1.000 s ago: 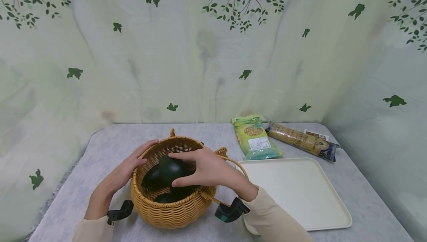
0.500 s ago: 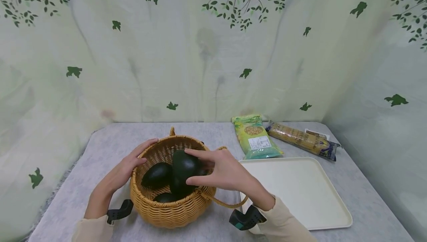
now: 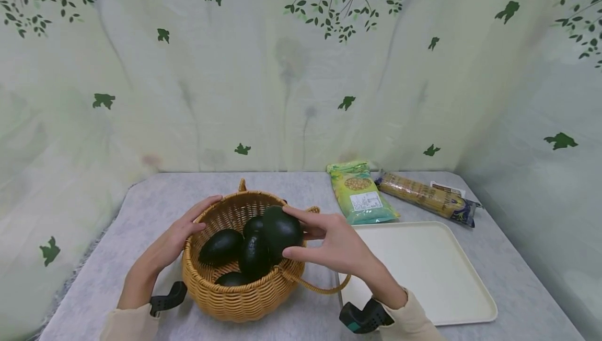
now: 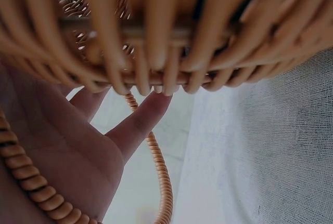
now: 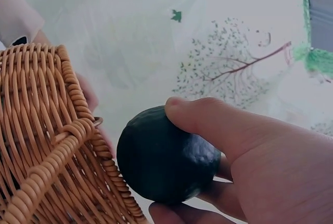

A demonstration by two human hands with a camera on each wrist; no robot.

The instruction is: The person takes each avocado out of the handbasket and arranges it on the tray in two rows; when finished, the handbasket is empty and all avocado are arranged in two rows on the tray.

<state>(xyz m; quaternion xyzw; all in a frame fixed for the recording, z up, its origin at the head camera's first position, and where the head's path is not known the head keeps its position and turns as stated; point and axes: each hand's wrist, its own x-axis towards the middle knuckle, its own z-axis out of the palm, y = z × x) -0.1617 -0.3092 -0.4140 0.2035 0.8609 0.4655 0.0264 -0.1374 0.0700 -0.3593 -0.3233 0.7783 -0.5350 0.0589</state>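
A round wicker basket (image 3: 235, 304) stands on the table with several dark green avocados in it, one avocado (image 3: 221, 247) at its left side. My left hand (image 3: 181, 231) holds the basket's left rim, thumb over the inside and fingers outside; in the left wrist view that hand (image 4: 67, 146) touches the woven wall from outside. My right hand (image 3: 334, 242) grips another avocado (image 3: 281, 231) between thumb and fingers at the basket's right rim. Seen from the right wrist, this avocado (image 5: 161, 156) is raised beside the rim, its far side covered by the fingers.
A wicker handle (image 3: 324, 290) droops outside the basket's right side. Right of it lies a cream tray (image 3: 423, 273), partly under the right forearm. Behind the tray are a green-yellow bag (image 3: 359, 189) and a long clear packet of yellowish contents (image 3: 418, 195).
My right hand has drawn the avocado up and rightward from the basket's middle to its right rim, uncovering other avocados. The handle has dropped outward. My left hand stays put.
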